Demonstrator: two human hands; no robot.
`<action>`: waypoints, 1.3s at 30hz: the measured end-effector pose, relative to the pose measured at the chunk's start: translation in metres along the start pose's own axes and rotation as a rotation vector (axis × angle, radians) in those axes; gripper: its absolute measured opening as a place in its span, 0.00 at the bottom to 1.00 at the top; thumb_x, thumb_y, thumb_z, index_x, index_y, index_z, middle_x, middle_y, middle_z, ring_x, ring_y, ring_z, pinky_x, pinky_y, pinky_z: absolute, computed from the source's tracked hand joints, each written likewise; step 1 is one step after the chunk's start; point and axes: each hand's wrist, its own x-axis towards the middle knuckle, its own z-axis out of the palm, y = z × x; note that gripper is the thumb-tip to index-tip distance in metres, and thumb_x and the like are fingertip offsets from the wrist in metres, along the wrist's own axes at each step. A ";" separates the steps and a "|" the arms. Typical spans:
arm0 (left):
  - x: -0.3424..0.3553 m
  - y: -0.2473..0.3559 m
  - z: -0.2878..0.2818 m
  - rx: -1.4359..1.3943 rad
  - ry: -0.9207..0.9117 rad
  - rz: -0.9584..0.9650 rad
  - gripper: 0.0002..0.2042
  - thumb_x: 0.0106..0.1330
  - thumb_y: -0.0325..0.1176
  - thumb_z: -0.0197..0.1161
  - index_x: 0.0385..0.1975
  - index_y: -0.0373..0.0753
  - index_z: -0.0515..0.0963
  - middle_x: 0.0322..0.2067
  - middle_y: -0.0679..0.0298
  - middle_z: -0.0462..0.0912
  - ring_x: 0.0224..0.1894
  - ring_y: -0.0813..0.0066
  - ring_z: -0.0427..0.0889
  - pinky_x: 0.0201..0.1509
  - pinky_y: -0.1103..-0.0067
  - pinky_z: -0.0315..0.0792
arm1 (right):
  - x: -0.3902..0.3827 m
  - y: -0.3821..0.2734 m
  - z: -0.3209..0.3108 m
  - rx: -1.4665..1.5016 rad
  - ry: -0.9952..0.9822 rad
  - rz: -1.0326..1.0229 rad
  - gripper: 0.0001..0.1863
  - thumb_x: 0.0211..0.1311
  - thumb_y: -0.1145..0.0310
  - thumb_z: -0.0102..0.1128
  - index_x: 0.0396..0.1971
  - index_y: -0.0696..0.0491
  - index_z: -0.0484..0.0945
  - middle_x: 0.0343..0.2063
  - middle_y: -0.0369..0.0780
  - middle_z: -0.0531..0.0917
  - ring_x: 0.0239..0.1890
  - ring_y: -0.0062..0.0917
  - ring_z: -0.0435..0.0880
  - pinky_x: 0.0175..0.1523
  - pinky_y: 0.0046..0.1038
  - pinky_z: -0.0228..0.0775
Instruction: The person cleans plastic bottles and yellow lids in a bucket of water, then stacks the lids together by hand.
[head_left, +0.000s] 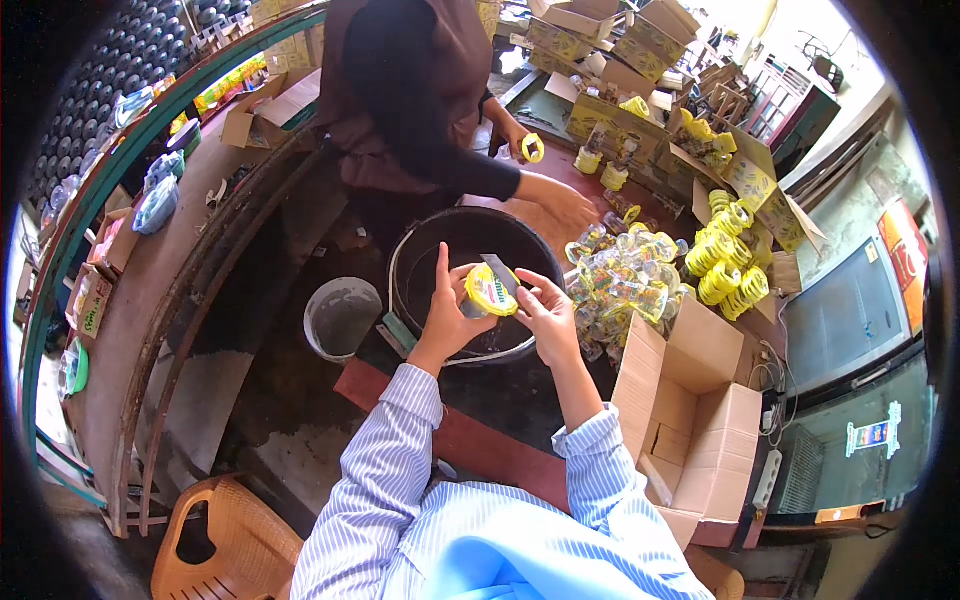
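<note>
My left hand (450, 318) holds a small clear plastic cup by its side, the index finger pointing up. The yellow-rimmed printed top (487, 290) of the cup faces up. Between the fingers of my right hand (550, 312) is a flat grey blade (500, 273), laid against the edge of that top. Both hands are over a large black tub (520, 228), its bottom partly hidden by them. Right of the tub lies a heap of clear cups (625, 275) with yellow printing.
Across the tub a person (400, 100) in dark clothes holds a yellow ring (533, 148) and reaches toward the heap. Stacked yellow rings (722, 255) lie beyond it. An open cardboard box (725, 440) stands by my right arm, a grey bucket (342, 315) left of the tub, an orange chair (235, 540) lower left.
</note>
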 end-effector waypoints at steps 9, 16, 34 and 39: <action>0.001 0.009 0.003 0.186 -0.036 0.058 0.64 0.37 0.25 0.75 0.64 0.43 0.24 0.50 0.53 0.70 0.52 0.64 0.72 0.56 0.72 0.67 | -0.009 0.009 0.003 0.121 0.021 -0.067 0.16 0.60 0.73 0.57 0.48 0.56 0.74 0.24 0.30 0.74 0.27 0.09 0.71 0.34 0.12 0.63; 0.002 0.007 0.003 0.049 0.037 -0.052 0.66 0.35 0.28 0.78 0.64 0.39 0.24 0.46 0.54 0.71 0.48 0.64 0.74 0.54 0.73 0.69 | -0.019 0.007 0.010 0.100 0.013 -0.091 0.16 0.59 0.72 0.57 0.48 0.56 0.74 0.24 0.29 0.74 0.26 0.08 0.68 0.32 0.12 0.59; 0.001 0.011 0.007 0.096 0.013 0.030 0.62 0.41 0.23 0.73 0.64 0.44 0.22 0.41 0.57 0.74 0.42 0.70 0.77 0.49 0.77 0.72 | -0.025 -0.019 0.010 -1.280 0.098 -0.844 0.10 0.51 0.72 0.58 0.35 0.49 0.80 0.21 0.35 0.73 0.30 0.27 0.73 0.41 0.30 0.57; 0.001 0.009 0.005 0.157 0.018 0.085 0.60 0.44 0.26 0.72 0.63 0.39 0.21 0.39 0.56 0.76 0.41 0.68 0.79 0.46 0.76 0.73 | -0.024 -0.016 0.016 -1.325 0.110 -0.896 0.09 0.51 0.72 0.59 0.34 0.49 0.81 0.20 0.34 0.72 0.29 0.26 0.72 0.41 0.30 0.57</action>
